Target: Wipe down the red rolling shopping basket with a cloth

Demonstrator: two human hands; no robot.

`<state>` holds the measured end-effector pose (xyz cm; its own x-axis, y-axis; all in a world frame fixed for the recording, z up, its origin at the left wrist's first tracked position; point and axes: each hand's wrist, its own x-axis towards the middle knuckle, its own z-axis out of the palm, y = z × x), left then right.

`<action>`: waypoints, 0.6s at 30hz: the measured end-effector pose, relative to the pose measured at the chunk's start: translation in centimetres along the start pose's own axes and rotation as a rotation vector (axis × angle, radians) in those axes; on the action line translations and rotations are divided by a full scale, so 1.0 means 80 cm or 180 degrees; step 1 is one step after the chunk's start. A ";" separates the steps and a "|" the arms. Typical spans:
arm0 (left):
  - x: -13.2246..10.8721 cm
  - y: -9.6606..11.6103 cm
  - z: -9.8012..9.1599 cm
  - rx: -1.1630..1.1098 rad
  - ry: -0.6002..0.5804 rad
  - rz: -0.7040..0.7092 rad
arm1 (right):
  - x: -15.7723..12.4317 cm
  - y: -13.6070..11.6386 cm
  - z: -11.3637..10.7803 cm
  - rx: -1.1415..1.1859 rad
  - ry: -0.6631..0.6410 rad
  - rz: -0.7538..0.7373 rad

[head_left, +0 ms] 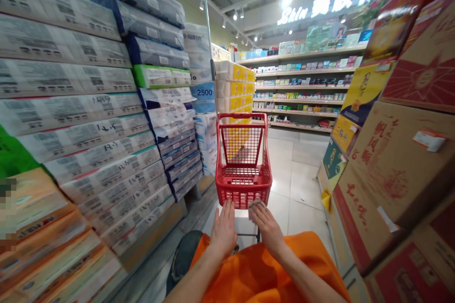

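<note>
At far left, orange packs (53, 232) with smooth, glossy film sit in a low stack. Behind them rises a wall of long, brick-shaped white packs (117, 125) in crinkled plastic with handwritten marks, then a tall pile of dark blue packs (151, 26), soft-edged and slightly slumped. Taller pale blue packs (204, 92) stand just beyond.

The left hand (224, 225) lies flat at the near end of the cart, its fingers straight and close together with nothing visible in its grasp; whether its fingertips touch the rim I cannot tell. Beyond, yellow packs (240, 86) form a squared column.

The red cart (244, 180) stands in mid-aisle, directly ahead of the person. Its basket is hard, shiny plastic with slotted sides and a gridded upright panel. It opens upward; its long axis runs away from the body along the aisle, the handle (241, 115) at the far end.

The right hand (266, 225) curls its fingers narrowly over a small, crumpled greyish cloth (256, 204) at the cart's near right corner. An orange garment (256, 279) drapes loosely below the forearms.

Farther right, stocked shelves (302, 87) run across the background, and matte brown cardboard cartons (391, 151) pile up squarely.
</note>
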<state>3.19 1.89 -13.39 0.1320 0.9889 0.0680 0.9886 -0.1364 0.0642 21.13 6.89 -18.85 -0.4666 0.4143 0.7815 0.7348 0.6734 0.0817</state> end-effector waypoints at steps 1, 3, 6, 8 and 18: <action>0.001 0.004 -0.002 0.0013 0.0023 0.0062 | 0.004 0.005 -0.007 -0.0037 0.0035 0.0077; 0.004 0.012 -0.008 0.0029 0.0047 0.0174 | 0.014 0.016 -0.018 -0.0127 0.0135 0.0277; 0.006 0.024 -0.011 0.0017 -0.0003 0.0323 | 0.012 0.027 -0.017 -0.0222 0.0104 0.0369; 0.005 0.026 -0.009 0.0046 -0.0030 0.0432 | -0.003 0.029 -0.007 -0.0221 -0.0029 0.0278; 0.004 0.003 -0.003 0.0357 0.0050 0.0141 | 0.017 0.026 -0.020 -0.0100 0.0141 0.0343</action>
<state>3.41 2.15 -13.08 0.1754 0.9809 0.0838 0.9838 -0.1716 -0.0511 22.83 7.85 -16.65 -0.3625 0.4553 0.8132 0.7948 0.6067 0.0146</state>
